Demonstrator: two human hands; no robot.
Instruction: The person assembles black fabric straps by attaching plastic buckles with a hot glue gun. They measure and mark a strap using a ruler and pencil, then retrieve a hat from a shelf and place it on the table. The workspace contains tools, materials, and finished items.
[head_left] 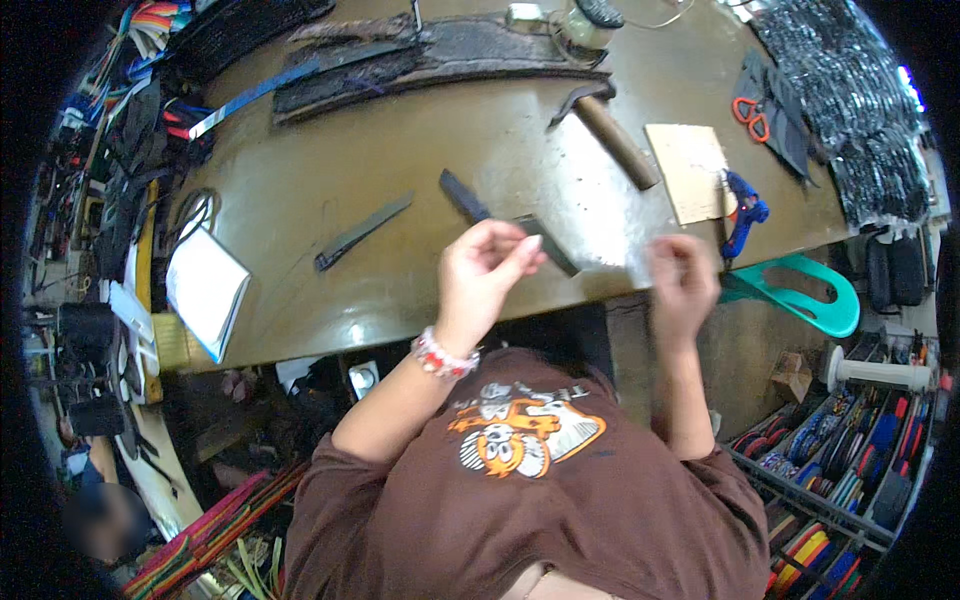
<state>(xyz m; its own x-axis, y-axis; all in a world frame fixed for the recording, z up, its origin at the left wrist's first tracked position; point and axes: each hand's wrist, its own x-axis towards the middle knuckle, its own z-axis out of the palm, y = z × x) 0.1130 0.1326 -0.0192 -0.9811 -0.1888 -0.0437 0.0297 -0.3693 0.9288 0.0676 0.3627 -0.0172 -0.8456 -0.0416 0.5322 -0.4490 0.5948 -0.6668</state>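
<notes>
My left hand (487, 268) pinched the dark strip (548, 244) over the surface (400, 150). My right hand (683, 280) was blurred; its grip perhaps held the other end. I needed it taut.

Both forearms are raised from the lower part of the view toward the near edge of the tabletop. The left hand (485, 265) is held with the fingers curled inward and the fingertips (528, 248) gathered toward the thumb, as in a pinch; a beaded bracelet is worn at the left wrist. The right hand (683, 280) is blurred, with the fingers bent loosely, and whether it is closed cannot be told. The two hands are kept apart at about the same height. Short brown sleeves are worn on both upper arms.
</notes>
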